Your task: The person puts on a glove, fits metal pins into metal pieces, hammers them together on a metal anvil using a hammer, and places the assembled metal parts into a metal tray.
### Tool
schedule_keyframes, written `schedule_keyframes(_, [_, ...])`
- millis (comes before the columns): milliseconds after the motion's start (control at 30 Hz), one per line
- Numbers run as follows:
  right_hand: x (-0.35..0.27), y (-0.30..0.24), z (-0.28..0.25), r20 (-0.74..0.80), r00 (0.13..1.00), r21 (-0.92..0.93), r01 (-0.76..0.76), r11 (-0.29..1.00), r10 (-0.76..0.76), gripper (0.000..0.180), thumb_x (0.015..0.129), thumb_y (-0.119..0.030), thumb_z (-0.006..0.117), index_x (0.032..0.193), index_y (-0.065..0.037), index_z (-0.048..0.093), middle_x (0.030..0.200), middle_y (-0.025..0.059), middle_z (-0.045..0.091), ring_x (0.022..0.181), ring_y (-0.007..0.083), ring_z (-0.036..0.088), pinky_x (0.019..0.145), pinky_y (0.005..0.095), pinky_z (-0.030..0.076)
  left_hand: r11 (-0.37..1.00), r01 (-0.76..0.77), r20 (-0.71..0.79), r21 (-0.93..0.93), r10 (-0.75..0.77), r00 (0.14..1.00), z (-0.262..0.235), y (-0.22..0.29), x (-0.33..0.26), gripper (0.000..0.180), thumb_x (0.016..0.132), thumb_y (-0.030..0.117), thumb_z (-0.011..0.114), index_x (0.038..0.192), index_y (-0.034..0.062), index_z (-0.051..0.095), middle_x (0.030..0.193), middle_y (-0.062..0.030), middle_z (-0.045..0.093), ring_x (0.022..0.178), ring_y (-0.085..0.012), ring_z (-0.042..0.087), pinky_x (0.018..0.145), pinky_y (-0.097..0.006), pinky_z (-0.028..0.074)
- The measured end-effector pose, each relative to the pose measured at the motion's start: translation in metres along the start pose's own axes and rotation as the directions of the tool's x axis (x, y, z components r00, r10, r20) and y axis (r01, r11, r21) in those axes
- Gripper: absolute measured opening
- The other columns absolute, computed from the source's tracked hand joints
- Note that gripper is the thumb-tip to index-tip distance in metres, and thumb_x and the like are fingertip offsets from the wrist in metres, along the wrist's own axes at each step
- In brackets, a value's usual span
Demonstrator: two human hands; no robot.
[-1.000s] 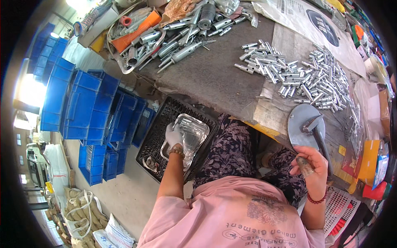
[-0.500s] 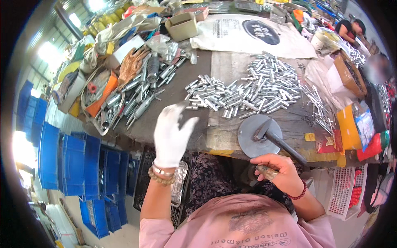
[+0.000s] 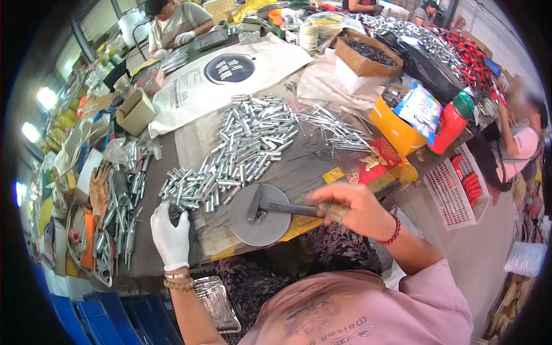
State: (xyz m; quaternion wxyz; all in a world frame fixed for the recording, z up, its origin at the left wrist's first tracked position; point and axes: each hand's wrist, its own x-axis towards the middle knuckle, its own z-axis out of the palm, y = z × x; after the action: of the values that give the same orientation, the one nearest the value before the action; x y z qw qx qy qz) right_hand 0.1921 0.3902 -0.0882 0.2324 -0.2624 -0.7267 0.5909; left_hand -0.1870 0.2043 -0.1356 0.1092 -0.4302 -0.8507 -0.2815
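My left hand, in a white glove with dark fingertips, is at the left edge of a pile of short silver metal pins. Thumb and fingers are apart, with no pin visible between them. My bare right hand curls over the handle end of a hammer; its fingers are partly blurred, and a wrapping shows on one of them. The hammer's head rests on a round grey metal plate at the table's front edge, with a few small dark bits beside it.
Thinner silver rods lie right of the pile. Tools and metal shafts crowd the left. A white printed sack spreads behind. An orange-yellow container, a red bottle and a white basket stand right. Other people work around the table.
The view has swung to the right. My left hand has moved from in front of the pile to its left edge. My right hand has risen from below the table edge to the hammer handle.
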Motion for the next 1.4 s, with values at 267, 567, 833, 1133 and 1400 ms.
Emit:
schedule_keyframes(267, [0.057, 0.043, -0.090, -0.298, 0.841, -0.878, -0.056, 0.475, -0.451, 0.032, 0.080, -0.004, 0.078, 0.111, -0.011, 0.076, 0.103, 0.0128, 0.068, 0.098, 0.0369, 0.071, 0.083, 0.0453, 0.059, 0.972, -0.237, 0.132, -0.001, 0.235, 0.963, -0.022, 0.008, 0.010, 0.035, 0.080, 0.003, 0.081, 0.112, 0.0010, 0.068, 0.116, -0.0159, 0.068, 0.113, -0.0374, 0.062, 0.102, -0.046, 0.049])
schedule_keyframes(567, [0.061, 0.051, -0.089, -0.175, 0.912, -0.915, -0.012, 0.402, -0.372, 0.020, 0.082, -0.002, 0.075, 0.099, -0.012, 0.077, 0.099, 0.0089, 0.068, 0.098, 0.0339, 0.071, 0.083, 0.0459, 0.057, 0.927, -0.372, 0.131, -0.032, 0.373, 0.918, -0.020, 0.014, 0.020, 0.025, 0.078, 0.005, 0.082, 0.098, 0.0041, 0.068, 0.107, -0.0130, 0.068, 0.105, -0.0364, 0.063, 0.094, -0.045, 0.050])
schedule_keyframes(833, [0.057, 0.044, -0.091, -0.249, 0.842, -0.856, 0.040, 0.515, -0.479, 0.013, 0.081, -0.004, 0.079, 0.092, -0.012, 0.078, 0.094, 0.0096, 0.069, 0.090, 0.0346, 0.071, 0.078, 0.0441, 0.057, 0.968, -0.146, 0.084, -0.205, 0.166, 0.983, -0.029, 0.029, -0.003, 0.018, 0.082, 0.005, 0.083, 0.095, 0.0015, 0.071, 0.093, -0.0128, 0.070, 0.090, -0.0328, 0.068, 0.083, -0.041, 0.053])
schedule_keyframes(1133, [0.046, 0.005, 0.038, -0.026, 0.994, 0.240, 0.109, 0.965, -0.105, 0.020, 0.091, 0.003, 0.080, 0.104, -0.003, 0.066, 0.087, 0.0016, 0.065, 0.075, 0.0059, 0.064, 0.069, 0.0251, 0.054, 0.862, -0.329, 0.145, -0.386, 0.409, 0.901, -0.009, 0.116, -0.047, 0.016, 0.079, 0.007, 0.085, 0.093, 0.0047, 0.078, 0.091, -0.0101, 0.073, 0.094, -0.0289, 0.069, 0.086, -0.040, 0.055])
schedule_keyframes(1400, [0.033, -0.002, 0.058, 0.263, 0.823, -0.671, 0.531, 0.517, -0.504, 0.023, 0.075, -0.003, 0.077, 0.095, -0.009, 0.070, 0.095, 0.0056, 0.066, 0.089, 0.0272, 0.068, 0.080, 0.0405, 0.056, 0.905, -0.219, 0.159, -0.364, 0.292, 0.943, -0.013, 0.110, -0.062, 0.022, 0.078, 0.007, 0.085, 0.100, 0.0052, 0.082, 0.099, -0.0093, 0.072, 0.100, -0.0293, 0.068, 0.089, -0.041, 0.054])
